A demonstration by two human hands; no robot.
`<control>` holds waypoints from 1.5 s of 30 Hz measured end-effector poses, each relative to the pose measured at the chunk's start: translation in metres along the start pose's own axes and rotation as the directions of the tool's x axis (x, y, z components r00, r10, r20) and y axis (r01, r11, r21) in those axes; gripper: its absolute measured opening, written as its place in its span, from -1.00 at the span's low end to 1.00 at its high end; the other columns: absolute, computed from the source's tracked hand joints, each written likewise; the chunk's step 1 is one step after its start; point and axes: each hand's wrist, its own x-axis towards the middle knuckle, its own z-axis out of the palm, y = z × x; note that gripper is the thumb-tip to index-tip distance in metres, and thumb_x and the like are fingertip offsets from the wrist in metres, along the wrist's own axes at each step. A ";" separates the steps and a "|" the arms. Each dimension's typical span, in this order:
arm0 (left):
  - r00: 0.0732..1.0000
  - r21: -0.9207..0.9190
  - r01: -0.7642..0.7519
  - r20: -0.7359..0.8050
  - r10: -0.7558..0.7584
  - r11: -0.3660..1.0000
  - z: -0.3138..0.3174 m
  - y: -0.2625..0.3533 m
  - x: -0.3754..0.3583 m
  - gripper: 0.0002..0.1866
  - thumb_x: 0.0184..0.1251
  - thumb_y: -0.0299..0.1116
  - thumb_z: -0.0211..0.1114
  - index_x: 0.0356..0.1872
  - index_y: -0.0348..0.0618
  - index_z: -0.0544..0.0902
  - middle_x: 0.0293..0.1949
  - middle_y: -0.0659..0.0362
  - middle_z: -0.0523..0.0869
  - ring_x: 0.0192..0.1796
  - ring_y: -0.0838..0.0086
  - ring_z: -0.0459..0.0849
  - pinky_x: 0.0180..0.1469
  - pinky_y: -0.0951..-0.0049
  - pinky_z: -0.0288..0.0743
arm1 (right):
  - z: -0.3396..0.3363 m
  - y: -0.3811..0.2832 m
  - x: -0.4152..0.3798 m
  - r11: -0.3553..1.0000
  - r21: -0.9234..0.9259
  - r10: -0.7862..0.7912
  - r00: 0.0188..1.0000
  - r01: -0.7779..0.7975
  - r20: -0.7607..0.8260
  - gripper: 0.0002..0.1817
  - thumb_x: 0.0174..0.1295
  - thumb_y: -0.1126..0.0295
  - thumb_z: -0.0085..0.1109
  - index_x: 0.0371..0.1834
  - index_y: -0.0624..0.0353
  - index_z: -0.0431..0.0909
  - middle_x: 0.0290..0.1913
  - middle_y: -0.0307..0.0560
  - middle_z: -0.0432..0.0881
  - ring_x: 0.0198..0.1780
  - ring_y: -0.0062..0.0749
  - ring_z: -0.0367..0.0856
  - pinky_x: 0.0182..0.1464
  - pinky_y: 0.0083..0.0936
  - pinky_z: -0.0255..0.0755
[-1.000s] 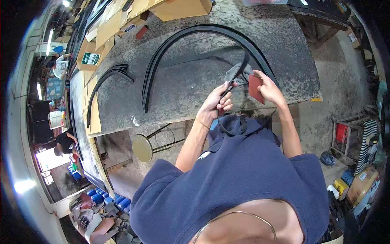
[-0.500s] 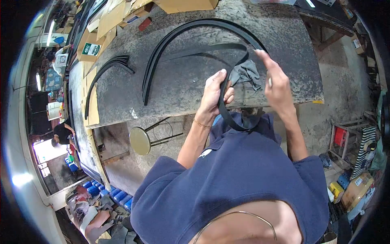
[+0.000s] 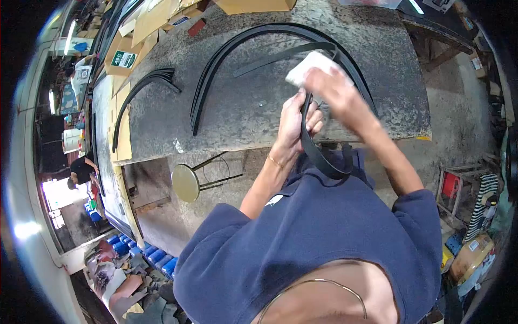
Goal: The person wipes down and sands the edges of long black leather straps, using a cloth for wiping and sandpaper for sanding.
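Observation:
My left hand [image 3: 297, 120] is closed round a black strip [image 3: 318, 156], which loops down against my shirt and runs up onto the table. Just above it, my right hand [image 3: 340, 97], blurred by motion, holds a white cloth [image 3: 314, 66] against the strip's upper part. The far length of the strip lies across the table inside a large arc of black strips [image 3: 216, 56]. A smaller bundle of curved black strips [image 3: 135, 94] lies at the left of the table.
The dark worktable [image 3: 248, 121] has cardboard boxes [image 3: 127, 54] along its far left. A round stool [image 3: 185, 182] stands below its near edge. Blue containers [image 3: 156, 255] and scraps [image 3: 127, 286] are at lower left. Two other people are at far left.
My right hand has moved left, close to my left hand, and the white cloth now shows in it. The grey cloth near my left hand is no longer visible. The strip has shifted.

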 end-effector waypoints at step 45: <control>0.870 0.355 -0.383 0.449 0.204 0.853 -0.015 -0.001 -0.004 -0.75 0.29 -0.31 0.15 -0.13 -0.19 0.36 -0.53 0.17 0.55 -0.64 0.57 0.48 -0.61 0.57 0.39 | 0.032 0.016 -0.027 0.489 0.655 0.683 0.720 -0.576 0.123 -0.43 -0.01 0.55 0.04 0.19 0.07 0.37 -0.42 0.07 0.65 -0.35 -0.42 0.64 -0.27 -0.42 0.46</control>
